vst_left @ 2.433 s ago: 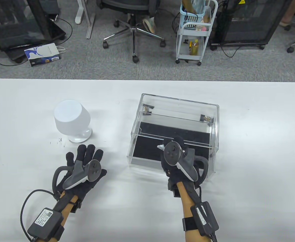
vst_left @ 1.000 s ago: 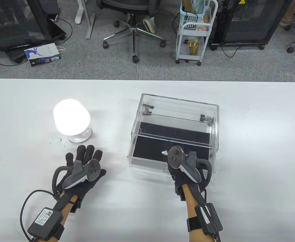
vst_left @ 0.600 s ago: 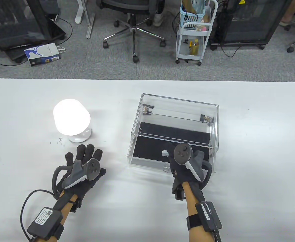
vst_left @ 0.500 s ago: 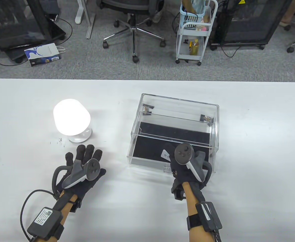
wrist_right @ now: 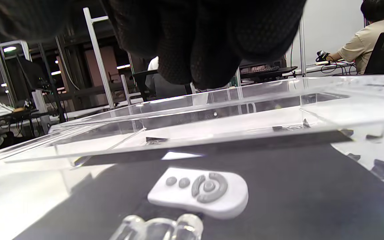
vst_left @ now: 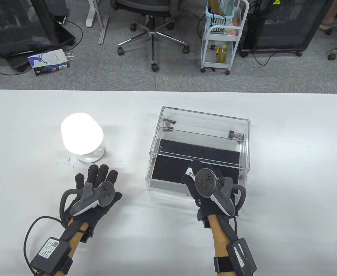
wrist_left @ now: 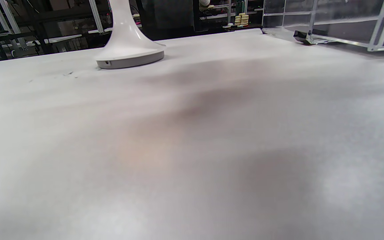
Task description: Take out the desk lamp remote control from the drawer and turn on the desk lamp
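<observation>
— White tabletop (vst_left: 168, 235): what lies near?
— Left hand (vst_left: 95, 189) rests flat, fingers (vst_left: 99, 174) spread, holding nothing. Right hand (vst_left: 207, 187) hovers over the open drawer (vst_left: 168, 184), fingers (wrist_right: 205, 50) loosely curled, apart from the remote (wrist_right: 200, 191) on its black liner.
— Farther left?
— Lamp (vst_left: 82, 138), glowing.

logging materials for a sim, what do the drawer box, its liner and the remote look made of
Drawer box: clear rigid plastic, probably acrylic; see-through walls with glossy bright edges.
Liner: matte black sheet, maybe felt or foam; no shine.
Remote: smooth white hard plastic, with grey buttons that may be rubber.
</observation>
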Motion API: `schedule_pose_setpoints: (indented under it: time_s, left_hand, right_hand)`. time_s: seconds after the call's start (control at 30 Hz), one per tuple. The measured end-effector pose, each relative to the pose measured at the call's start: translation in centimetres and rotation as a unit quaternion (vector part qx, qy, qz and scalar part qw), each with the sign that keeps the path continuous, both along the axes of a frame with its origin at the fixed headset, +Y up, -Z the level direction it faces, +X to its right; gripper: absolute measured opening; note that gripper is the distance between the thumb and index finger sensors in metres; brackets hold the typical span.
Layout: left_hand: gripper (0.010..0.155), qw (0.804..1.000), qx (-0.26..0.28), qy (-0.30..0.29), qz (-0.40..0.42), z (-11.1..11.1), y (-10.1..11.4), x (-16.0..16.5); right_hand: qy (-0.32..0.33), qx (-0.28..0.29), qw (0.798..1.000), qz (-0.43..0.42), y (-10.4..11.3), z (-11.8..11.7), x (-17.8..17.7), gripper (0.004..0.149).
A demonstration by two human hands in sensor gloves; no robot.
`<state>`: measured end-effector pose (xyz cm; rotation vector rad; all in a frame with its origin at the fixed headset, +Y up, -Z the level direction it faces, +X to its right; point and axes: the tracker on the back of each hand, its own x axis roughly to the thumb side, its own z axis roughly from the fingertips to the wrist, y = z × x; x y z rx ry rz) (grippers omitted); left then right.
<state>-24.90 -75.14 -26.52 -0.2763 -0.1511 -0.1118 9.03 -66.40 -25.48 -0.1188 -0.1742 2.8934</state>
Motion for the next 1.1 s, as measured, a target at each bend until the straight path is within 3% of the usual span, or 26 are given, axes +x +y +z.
schedule_pose_setpoints:
  time_s: [0.23, 0.43, 0.67, 0.93, 1.03, 1.1]
  left_hand:
    - [0.074, 1.0, 0.005, -0.001, 0.001, 0.2, 0.1, 0.0]
    - [0.074, 1.0, 0.002, 0.001, -0.003, 0.2, -0.1, 0.0]
    - [0.074, 1.0, -0.001, -0.001, -0.006, 0.3, -0.2, 0.1]
    - [0.075, 1.0, -0.006, 0.002, -0.013, 0.3, -0.6, 0.0]
    - [0.075, 1.0, -0.008, 0.005, -0.014, 0.3, -0.7, -0.1]
    - [0.074, 1.0, -0.009, 0.007, -0.013, 0.3, -0.7, -0.2]
  right_hand:
    - [0.004, -0.051, 0.998, 0.023, 0.3, 0.2, -0.6, 0.055]
    - [-0.008, -0.173, 0.983, 0.061, -1.5, -0.6, -0.6, 0.054]
    - [-0.037, -0.258, 0.959, 0.111, -4.3, -1.3, -0.8, 0.062]
    - [-0.09, -0.292, 0.933, 0.189, -8.0, -1.6, -2.0, 0.086]
    - [-0.116, -0.246, 0.938, 0.214, -8.5, -1.6, -2.3, 0.085]
    - [-0.116, -0.247, 0.94, 0.203, -8.5, -1.6, -2.1, 0.083]
